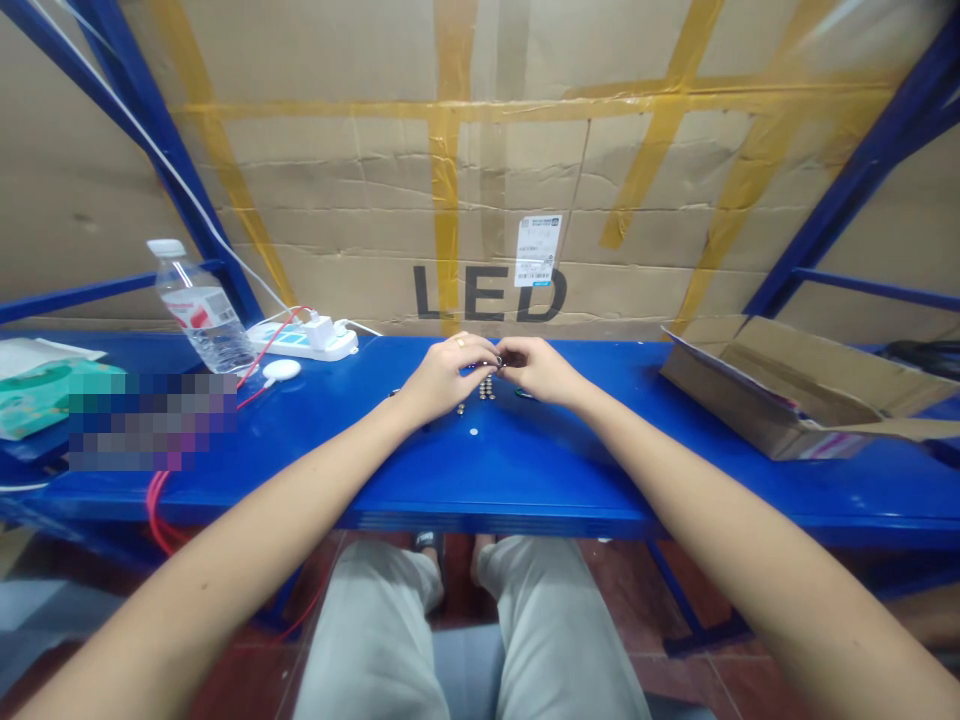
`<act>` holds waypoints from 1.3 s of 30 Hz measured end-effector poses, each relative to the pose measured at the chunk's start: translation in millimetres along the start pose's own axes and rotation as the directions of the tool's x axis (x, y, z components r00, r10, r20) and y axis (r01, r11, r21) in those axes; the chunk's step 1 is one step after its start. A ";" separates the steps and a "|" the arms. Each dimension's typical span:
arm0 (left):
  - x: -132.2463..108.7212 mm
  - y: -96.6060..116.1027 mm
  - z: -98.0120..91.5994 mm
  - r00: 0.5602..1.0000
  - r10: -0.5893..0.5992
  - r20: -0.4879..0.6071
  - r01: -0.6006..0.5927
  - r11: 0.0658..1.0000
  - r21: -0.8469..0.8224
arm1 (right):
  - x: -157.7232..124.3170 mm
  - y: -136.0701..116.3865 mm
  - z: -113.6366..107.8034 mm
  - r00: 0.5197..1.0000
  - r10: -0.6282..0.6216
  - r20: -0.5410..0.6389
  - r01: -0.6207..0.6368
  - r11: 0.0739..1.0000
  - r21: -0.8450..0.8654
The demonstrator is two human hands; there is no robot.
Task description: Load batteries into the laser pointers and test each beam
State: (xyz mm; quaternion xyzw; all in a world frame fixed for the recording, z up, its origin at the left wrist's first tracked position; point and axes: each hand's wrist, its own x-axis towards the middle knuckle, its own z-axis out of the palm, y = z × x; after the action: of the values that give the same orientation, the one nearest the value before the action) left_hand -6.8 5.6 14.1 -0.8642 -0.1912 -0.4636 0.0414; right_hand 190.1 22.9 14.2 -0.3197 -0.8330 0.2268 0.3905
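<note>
My left hand [448,377] and my right hand [541,368] meet above the blue table, fingers pinched together. Between their fingertips is a small dark item [499,362], too small to name. Just below the fingers, several small brass-coloured round pieces [487,388] lie in short rows. One more such piece [460,409] sits apart, near my left hand. A small green ring-like thing [523,394] lies partly under my right hand. Closer to me rests a little pale disc [473,432]. Something dark beside my left wrist is mostly hidden.
An open cardboard box [780,400] stands at the right. On the left are a water bottle [202,310], a white power strip [307,340] with plugs, a round white charger [282,370], a red cable [156,500] and a green packet [45,395]. Large cardboard [337,220] backs the table.
</note>
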 end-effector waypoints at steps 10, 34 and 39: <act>2.8 4.0 -11.6 0.991 -0.134 0.029 0.130 0.987 0.090 | 0.7 1.7 -0.4 1.000 0.004 -0.029 -0.004 1.000 -0.004; 1.2 -12.7 -33.0 0.605 -0.298 0.738 0.208 0.954 0.215 | -6.9 -21.2 -14.7 0.802 0.049 0.596 -0.244 0.937 0.251; -0.3 -12.5 -33.6 0.610 -0.369 0.702 0.297 0.927 0.230 | -5.3 -19.3 -9.6 0.768 0.021 0.640 -0.128 0.984 0.122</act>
State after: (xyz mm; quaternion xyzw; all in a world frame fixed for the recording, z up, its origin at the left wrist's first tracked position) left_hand -37.9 8.7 31.6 -0.9227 -0.3695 -0.0681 -0.0870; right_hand 193.5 7.0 29.3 -0.2249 -0.8818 0.4021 0.1004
